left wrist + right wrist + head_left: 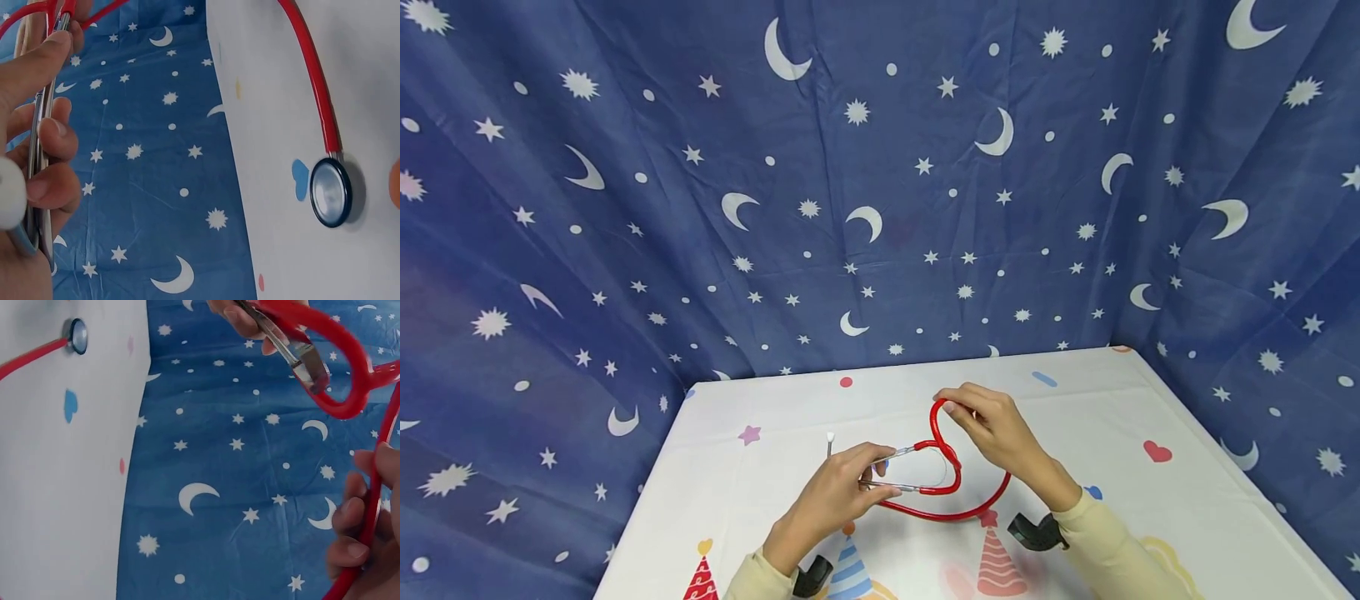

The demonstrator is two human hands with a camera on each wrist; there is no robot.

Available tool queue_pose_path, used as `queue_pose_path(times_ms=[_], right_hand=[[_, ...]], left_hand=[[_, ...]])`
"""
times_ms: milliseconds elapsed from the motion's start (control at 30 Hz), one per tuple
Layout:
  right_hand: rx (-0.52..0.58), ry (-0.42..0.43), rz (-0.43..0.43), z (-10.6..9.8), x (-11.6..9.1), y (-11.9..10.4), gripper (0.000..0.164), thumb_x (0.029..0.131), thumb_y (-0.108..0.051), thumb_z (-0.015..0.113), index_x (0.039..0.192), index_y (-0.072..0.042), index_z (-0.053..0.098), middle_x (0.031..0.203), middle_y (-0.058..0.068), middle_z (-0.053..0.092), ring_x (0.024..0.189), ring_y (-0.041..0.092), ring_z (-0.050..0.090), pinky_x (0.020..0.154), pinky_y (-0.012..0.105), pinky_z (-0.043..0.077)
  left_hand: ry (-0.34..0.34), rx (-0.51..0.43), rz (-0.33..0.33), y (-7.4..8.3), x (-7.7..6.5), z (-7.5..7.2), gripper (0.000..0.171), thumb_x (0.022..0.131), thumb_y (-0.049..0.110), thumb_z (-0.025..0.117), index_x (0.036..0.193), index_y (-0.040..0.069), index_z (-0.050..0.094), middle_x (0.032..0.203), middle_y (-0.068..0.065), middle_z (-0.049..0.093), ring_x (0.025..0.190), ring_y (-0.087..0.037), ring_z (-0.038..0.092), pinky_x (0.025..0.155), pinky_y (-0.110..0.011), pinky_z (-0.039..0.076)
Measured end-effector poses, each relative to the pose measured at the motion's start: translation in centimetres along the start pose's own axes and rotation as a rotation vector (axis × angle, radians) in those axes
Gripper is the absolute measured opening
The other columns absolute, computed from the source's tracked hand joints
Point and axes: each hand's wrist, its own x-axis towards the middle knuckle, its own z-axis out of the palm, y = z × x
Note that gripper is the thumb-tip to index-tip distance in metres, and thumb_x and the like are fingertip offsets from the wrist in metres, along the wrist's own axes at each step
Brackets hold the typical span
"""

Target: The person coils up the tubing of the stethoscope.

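A stethoscope with red tubing (pixel 942 516) is held up between both hands over the table. My left hand (pixel 842 483) grips its metal ear tubes (pixel 41 125), with a white eartip (pixel 831 437) sticking up beyond the fingers. Thumb and fingers of my right hand (pixel 996 421) pinch the red tube near the top of its bend. From there the tubing loops down and sweeps back to the left under the left hand. In the left wrist view the round chestpiece (pixel 331 192), silver with a dark rim, hangs at the tube's end close to the tabletop.
The table (pixel 775 408) has a white cloth printed with party hats, hearts and stars. A blue curtain (pixel 820 208) with white moons and stars stands behind it and along both sides. Dark straps with cameras (pixel 1036 532) sit at both wrists, over pale yellow sleeves (pixel 1120 542).
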Motion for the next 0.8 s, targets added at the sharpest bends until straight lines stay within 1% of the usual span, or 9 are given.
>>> queue_pose_path(times_ms=[133, 233, 333, 400, 533, 667, 700, 767, 800], right_hand=[[0.046, -0.109, 0.076, 0.4, 0.2, 0.1, 0.017, 0.089, -0.025, 0.062, 0.105, -0.024, 0.068, 0.078, -0.015, 0.06, 0.06, -0.002, 0.043, 0.053, 0.014, 0.04], [0.096, -0.178, 0.16, 0.9, 0.1, 0.4, 0.019, 0.09, -0.03, 0.06, 0.105, -0.024, 0.069, 0.079, -0.014, 0.062, 0.061, 0.0, 0.047, 0.055, 0.017, 0.045], [0.137, -0.219, 0.25, 1.6, -0.1, 0.8, 0.018, 0.09, -0.028, 0.06, 0.105, -0.023, 0.069, 0.08, -0.011, 0.064, 0.062, 0.002, 0.05, 0.057, 0.019, 0.048], [0.148, -0.244, 0.282, 1.9, -0.3, 0.9, 0.017, 0.09, -0.026, 0.061, 0.105, -0.023, 0.069, 0.082, -0.007, 0.067, 0.063, 0.002, 0.053, 0.058, 0.019, 0.049], [0.102, -0.287, 0.282, 2.6, -0.6, 0.9, 0.018, 0.089, -0.024, 0.063, 0.105, -0.023, 0.069, 0.087, -0.009, 0.071, 0.071, -0.001, 0.06, 0.076, 0.024, 0.044], [0.088, -0.31, 0.263, 3.0, -1.0, 0.9, 0.023, 0.085, -0.017, 0.068, 0.107, -0.021, 0.069, 0.094, -0.009, 0.072, 0.086, 0.005, 0.067, 0.085, 0.026, 0.048], [0.09, -0.315, 0.271, 3.0, -1.1, 0.8, 0.025, 0.084, -0.014, 0.068, 0.108, -0.02, 0.069, 0.095, -0.008, 0.072, 0.087, 0.008, 0.067, 0.083, 0.025, 0.051], [0.107, -0.319, 0.306, 3.2, -1.4, 0.6, 0.026, 0.082, -0.007, 0.069, 0.105, -0.017, 0.07, 0.09, -0.004, 0.072, 0.082, 0.011, 0.067, 0.073, 0.026, 0.055], [0.109, -0.318, 0.329, 3.3, -1.5, 0.6, 0.021, 0.082, -0.007, 0.068, 0.101, -0.016, 0.07, 0.085, -0.003, 0.072, 0.076, 0.011, 0.065, 0.069, 0.025, 0.054]], left_hand=[[0.029, -0.005, 0.042, 0.5, 0.3, 0.1, 0.044, 0.08, 0.039, 0.07, 0.116, 0.017, 0.06, 0.083, 0.009, 0.058, 0.062, 0.002, 0.046, 0.054, -0.005, 0.036], [0.058, -0.01, 0.074, 0.8, 0.6, 0.1, 0.043, 0.08, 0.037, 0.07, 0.116, 0.016, 0.06, 0.082, 0.008, 0.059, 0.06, 0.001, 0.046, 0.053, -0.003, 0.035], [0.075, -0.013, 0.087, 0.9, 0.9, 0.1, 0.042, 0.08, 0.036, 0.07, 0.116, 0.015, 0.06, 0.081, 0.007, 0.059, 0.059, 0.001, 0.047, 0.053, -0.002, 0.035], [0.083, -0.011, 0.102, 1.0, 1.0, 0.2, 0.042, 0.08, 0.035, 0.07, 0.115, 0.014, 0.06, 0.08, 0.006, 0.059, 0.059, 0.001, 0.047, 0.053, -0.002, 0.035], [0.105, 0.001, 0.129, 1.0, 1.2, 0.3, 0.043, 0.08, 0.035, 0.071, 0.115, 0.012, 0.06, 0.079, 0.006, 0.058, 0.06, 0.001, 0.047, 0.053, -0.001, 0.034], [0.144, 0.013, 0.115, 1.1, 1.3, 0.2, 0.043, 0.079, 0.034, 0.072, 0.113, 0.011, 0.061, 0.076, 0.008, 0.055, 0.061, 0.0, 0.047, 0.055, -0.003, 0.037], [0.153, 0.014, 0.104, 1.1, 1.2, 0.2, 0.043, 0.078, 0.034, 0.073, 0.113, 0.011, 0.061, 0.075, 0.008, 0.054, 0.061, 0.0, 0.047, 0.055, -0.004, 0.038], [0.172, 0.017, 0.084, 1.1, 1.2, 0.1, 0.043, 0.077, 0.032, 0.074, 0.113, 0.011, 0.061, 0.074, 0.008, 0.054, 0.061, -0.001, 0.047, 0.055, -0.006, 0.039], [0.179, 0.021, 0.075, 1.1, 1.2, 0.1, 0.043, 0.077, 0.032, 0.074, 0.113, 0.011, 0.061, 0.075, 0.008, 0.054, 0.061, -0.001, 0.047, 0.055, -0.006, 0.039]])
